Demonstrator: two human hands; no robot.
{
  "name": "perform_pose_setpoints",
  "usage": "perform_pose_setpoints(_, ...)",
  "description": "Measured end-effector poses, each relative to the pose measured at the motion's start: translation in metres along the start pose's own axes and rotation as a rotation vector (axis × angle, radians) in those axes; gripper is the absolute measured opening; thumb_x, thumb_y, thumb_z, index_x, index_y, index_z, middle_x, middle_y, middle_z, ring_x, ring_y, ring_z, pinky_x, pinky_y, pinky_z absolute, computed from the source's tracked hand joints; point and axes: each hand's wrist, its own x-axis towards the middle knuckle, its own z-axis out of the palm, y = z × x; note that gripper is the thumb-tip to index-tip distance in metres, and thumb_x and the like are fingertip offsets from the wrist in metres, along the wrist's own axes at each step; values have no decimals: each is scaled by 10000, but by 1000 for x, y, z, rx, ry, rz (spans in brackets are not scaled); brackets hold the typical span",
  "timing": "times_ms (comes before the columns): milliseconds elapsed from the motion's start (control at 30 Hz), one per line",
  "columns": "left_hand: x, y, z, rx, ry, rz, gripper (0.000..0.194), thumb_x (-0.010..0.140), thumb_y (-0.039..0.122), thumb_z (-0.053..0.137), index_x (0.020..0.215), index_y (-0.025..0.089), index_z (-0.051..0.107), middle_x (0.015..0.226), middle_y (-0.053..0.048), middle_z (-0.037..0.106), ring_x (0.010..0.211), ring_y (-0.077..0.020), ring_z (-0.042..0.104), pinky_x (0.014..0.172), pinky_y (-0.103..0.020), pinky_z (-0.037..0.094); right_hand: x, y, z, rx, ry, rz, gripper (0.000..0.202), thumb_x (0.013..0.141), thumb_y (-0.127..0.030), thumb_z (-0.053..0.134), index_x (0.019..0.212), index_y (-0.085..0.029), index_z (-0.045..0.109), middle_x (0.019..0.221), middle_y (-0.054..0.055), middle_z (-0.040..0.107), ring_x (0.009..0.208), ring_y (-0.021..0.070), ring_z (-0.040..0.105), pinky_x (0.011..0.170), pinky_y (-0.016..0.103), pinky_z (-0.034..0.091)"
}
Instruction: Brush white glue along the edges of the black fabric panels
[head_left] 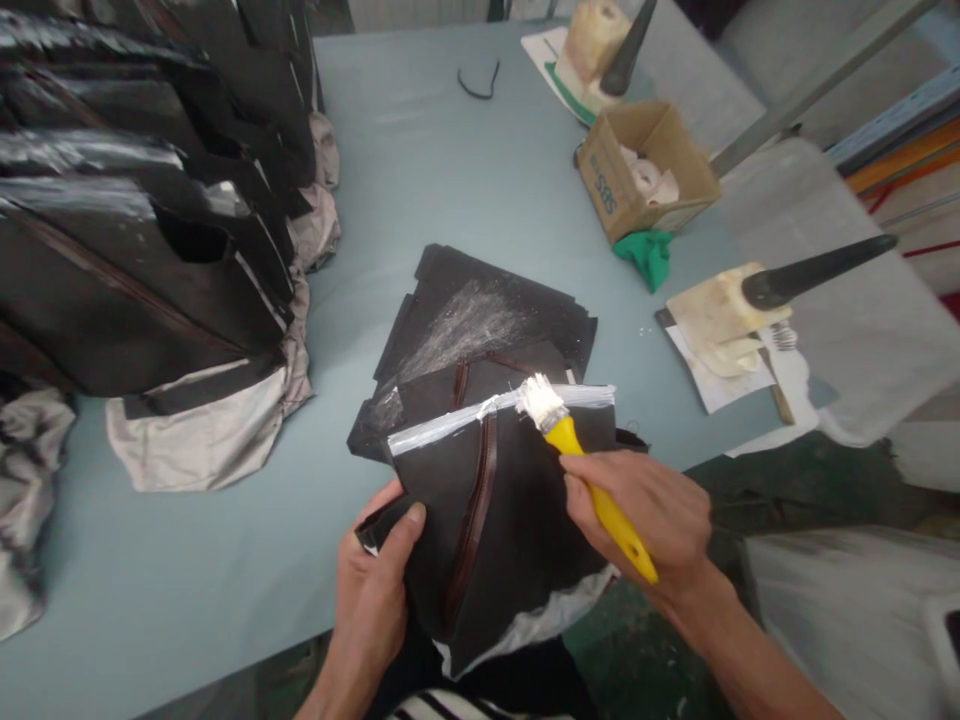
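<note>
Crumpled green cloth point(648, 260) just beside an open cardboard box point(602, 187), curved black strip point(480, 97) well apart.

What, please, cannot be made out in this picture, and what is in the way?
All in the head view:
Left hand: some fingers hidden behind the dark piece.
Dark sheet: its near part is covered by that piece.
Brush: bristles' own colour masked by white coating.
Box: its bottom is hidden by its walls and contents.
Stack: cut off by the left and top edges; count unclear.

One head-worn camera looks down across the table point(420, 180).
</note>
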Motion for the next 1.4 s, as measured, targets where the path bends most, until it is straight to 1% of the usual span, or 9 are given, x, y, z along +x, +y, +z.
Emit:
perform_pose_setpoints(133,-8,-3,-7,28,-30,-4,713,668,490,951,1271,163,755,991,-97,851,954,-322,799,854,-384,661,9,-3,8,-34,116,51,168,948,-78,686,1056,-206,697,827,22,797,653,202,769,657,296,639)
perform_pose_setpoints(333,-13,-5,-10,151,-36,113,607,713,547,901,1183,174,811,1140,-121,835,1148,-354,748,1048,-432,582,3,-49,-24,-7,69,311,83,1001,-187,652,1011,-249,706,791,-18,784,644,200,767,670,311,661)
perform_pose_setpoints(433,-19,4,-2,203,17,160,542,621,541,934,1032,197,858,1091,-116,842,1140,-384,745,1067,-468,566,7,-64,-24,34,34,249,87,987,-170,657,1027,-236,698,783,-16,777,618,191,748,652,305,657)
perform_pose_setpoints(567,-25,12,4,221,20,192,482,572,519,939,944,220,870,1052,-110,845,1136,-401,744,1081,-483,556,20,-60,-15,-28,44,126,132,977,-103,671,1054,-209,675,829,1,793,630,172,750,660,270,639)
perform_pose_setpoints(767,-15,7,-4,264,-26,214,549,680,601,871,1057,202,860,1126,-122,836,1167,-383,730,1094,-476,539,11,-65,-28,-134,98,423,117,1034,-258,622,971,-244,719,782,-10,791,646,192,772,667,293,633)
perform_pose_setpoints(867,-6,2,-8,245,-43,205,591,704,616,871,1103,181,843,1146,-130,831,1172,-372,728,1100,-463,531,4,-69,-16,1,144,608,117,991,-303,674,940,-246,762,712,-21,768,573,184,743,577,274,606)
perform_pose_setpoints(1033,9,-6,-16,111,-101,116,622,740,548,890,1209,153,785,1047,-110,844,1069,-326,769,950,-385,610,12,-49,30,588,345,936,178,976,-316,668,888,-178,738,635,-13,709,478,146,647,486,233,554)
perform_pose_setpoints(1200,17,-4,-16,6,-87,33,648,673,477,948,1203,157,759,929,-77,846,860,-278,802,733,-312,644,9,-32,32,754,653,973,165,911,-329,731,859,-172,735,593,-32,659,467,130,604,485,226,537)
perform_pose_setpoints(1400,29,1,-12,-36,-100,9,594,607,408,979,1104,156,771,899,-79,845,840,-284,807,735,-332,659,-10,-37,32,687,419,979,145,944,-293,692,877,-176,746,635,-10,695,493,138,630,483,227,542)
